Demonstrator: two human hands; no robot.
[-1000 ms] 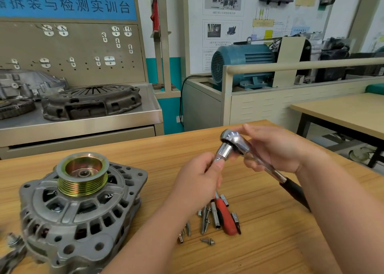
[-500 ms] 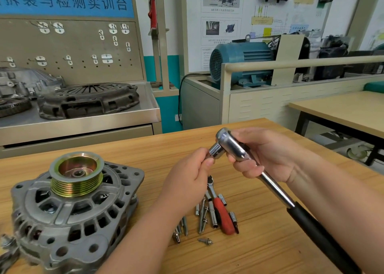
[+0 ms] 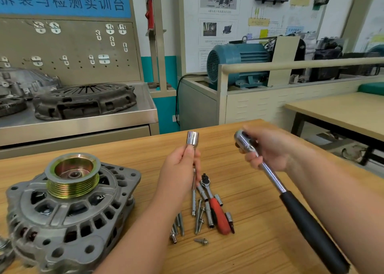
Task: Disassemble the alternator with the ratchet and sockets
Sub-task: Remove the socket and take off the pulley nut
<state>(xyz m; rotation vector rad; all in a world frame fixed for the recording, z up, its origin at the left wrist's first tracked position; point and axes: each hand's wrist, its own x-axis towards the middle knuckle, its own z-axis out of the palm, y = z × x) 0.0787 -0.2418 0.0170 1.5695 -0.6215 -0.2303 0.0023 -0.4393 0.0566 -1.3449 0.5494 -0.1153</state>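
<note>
Where the wooden table [image 3: 259, 251] reaches the left edge: a grey cast-metal alternator [image 3: 68, 211] lies flat, its brass-coloured grooved pulley [image 3: 72, 182] facing up.
Left hand [image 3: 178, 169]: thumb and fingers curled round the lower part of a short chrome socket [image 3: 192, 138], held upright above the table.
Table middle: loose silver bolts [image 3: 181, 223] beside a small red-handled ratchet [image 3: 218, 213].
Right hand [image 3: 270, 151]: grips the long chrome ratchet [image 3: 291, 203] with its black handle just below the head, apart from the socket.

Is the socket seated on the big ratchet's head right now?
No: the left hand holds the socket clear of the ratchet gripped by the right hand.
</note>
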